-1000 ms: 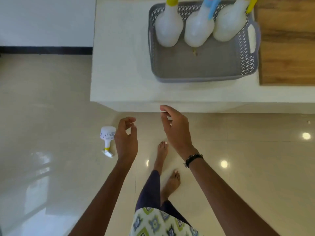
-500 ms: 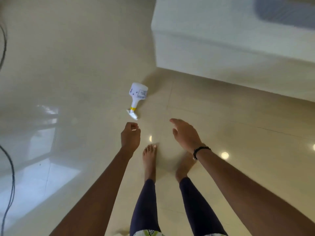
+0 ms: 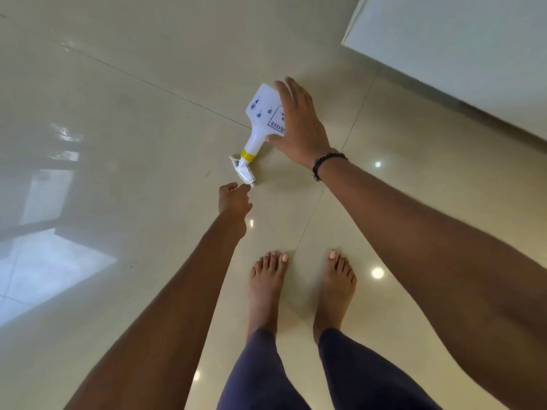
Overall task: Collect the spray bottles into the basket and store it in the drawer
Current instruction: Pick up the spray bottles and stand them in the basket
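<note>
A white spray bottle (image 3: 262,113) with a yellow collar and white trigger head lies on its side on the glossy beige floor, nozzle pointing toward me. My right hand (image 3: 299,125) is spread over the bottle's body, fingers apart, thumb by its shoulder; a firm grip is not visible. My left hand (image 3: 233,198) is curled shut just below the nozzle tip, its fingertips at or touching the tip. The basket and the other bottles are out of view.
The corner of the white counter (image 3: 444,42) fills the top right. My bare feet (image 3: 302,279) stand on the tiles right below the bottle. Bright window reflections lie on the floor at left.
The view has dropped from the counter and basket to the floor. Both hands have reached down to the fallen bottle; the right hand now covers its body and the left is at its nozzle.
</note>
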